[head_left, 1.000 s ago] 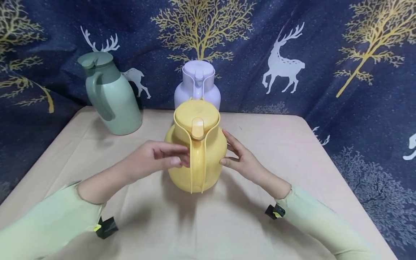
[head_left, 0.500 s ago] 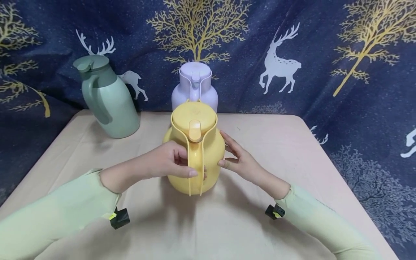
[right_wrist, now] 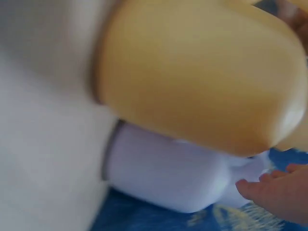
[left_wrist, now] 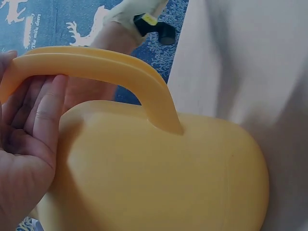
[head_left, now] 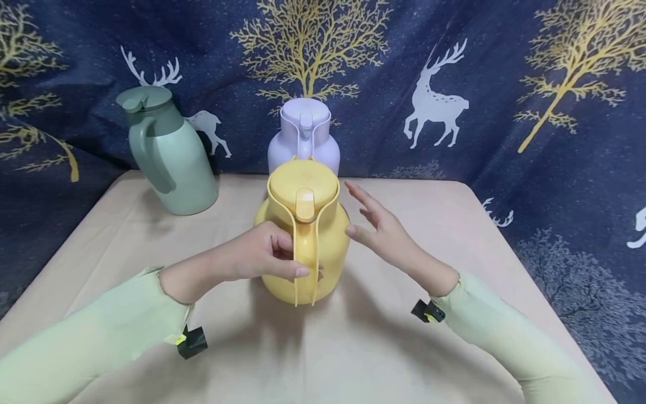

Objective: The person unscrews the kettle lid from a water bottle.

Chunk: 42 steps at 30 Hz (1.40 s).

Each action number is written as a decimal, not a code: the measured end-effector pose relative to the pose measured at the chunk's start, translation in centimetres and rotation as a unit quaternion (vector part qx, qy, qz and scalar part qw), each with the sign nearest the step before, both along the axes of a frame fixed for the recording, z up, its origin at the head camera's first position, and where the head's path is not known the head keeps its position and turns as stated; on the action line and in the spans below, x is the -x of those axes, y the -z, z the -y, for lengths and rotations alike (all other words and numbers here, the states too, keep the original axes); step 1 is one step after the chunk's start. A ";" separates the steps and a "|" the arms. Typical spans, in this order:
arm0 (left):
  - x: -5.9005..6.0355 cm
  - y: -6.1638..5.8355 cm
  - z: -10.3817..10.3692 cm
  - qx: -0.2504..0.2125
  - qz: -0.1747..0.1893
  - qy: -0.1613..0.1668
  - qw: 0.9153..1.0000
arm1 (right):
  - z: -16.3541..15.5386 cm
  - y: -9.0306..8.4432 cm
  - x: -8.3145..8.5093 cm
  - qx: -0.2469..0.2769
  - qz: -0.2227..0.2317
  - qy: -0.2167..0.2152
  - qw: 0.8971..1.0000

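Note:
A yellow thermos jug [head_left: 330, 247] stands upright at the middle of the table, its handle turned toward me. My left hand [head_left: 267, 252] grips that handle from the left, thumb across its near face and fingers passing through the loop. In the left wrist view the fingers [left_wrist: 45, 115] reach under the handle [left_wrist: 96, 65]. My right hand [head_left: 386, 233] is held just off the jug's right side, fingers extended and holding nothing. Seen from the right wrist, the right hand [right_wrist: 281, 192] is beside the jug's upper part.
Directly behind the yellow jug stands a lilac thermos jug [head_left: 305, 137], partly hidden by it. A green thermos jug [head_left: 174, 157] stands at the back left. A beige cloth covers the table [head_left: 414, 213]. Dark blue fabric [head_left: 373, 129] with deer and trees hangs behind.
My left hand has come in from the left and taken hold of the yellow jug's handle. The right hand has lifted away from the jug's side. The jug stays in place.

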<state>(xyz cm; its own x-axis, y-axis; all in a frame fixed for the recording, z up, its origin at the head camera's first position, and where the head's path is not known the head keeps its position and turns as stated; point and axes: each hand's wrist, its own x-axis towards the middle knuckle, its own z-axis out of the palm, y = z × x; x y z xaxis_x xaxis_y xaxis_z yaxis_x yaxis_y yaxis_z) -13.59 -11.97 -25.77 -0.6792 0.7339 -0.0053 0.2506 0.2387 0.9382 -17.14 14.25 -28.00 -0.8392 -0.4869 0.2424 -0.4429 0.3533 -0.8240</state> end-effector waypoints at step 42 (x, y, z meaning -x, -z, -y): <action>0.1 0.2 0.0 0.000 -0.044 0.018 0.999 | 6.8 -5.5 -0.8 -0.040 -0.061 0.058 0.996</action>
<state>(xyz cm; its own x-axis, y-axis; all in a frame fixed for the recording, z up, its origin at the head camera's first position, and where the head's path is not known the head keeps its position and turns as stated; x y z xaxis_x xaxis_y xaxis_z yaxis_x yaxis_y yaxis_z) -13.69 -11.93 -25.93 -0.6507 0.7575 0.0533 0.3401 0.2280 0.9123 -16.36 7.47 -22.47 -0.8576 -0.4100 0.3107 -0.4905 0.4698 -0.7339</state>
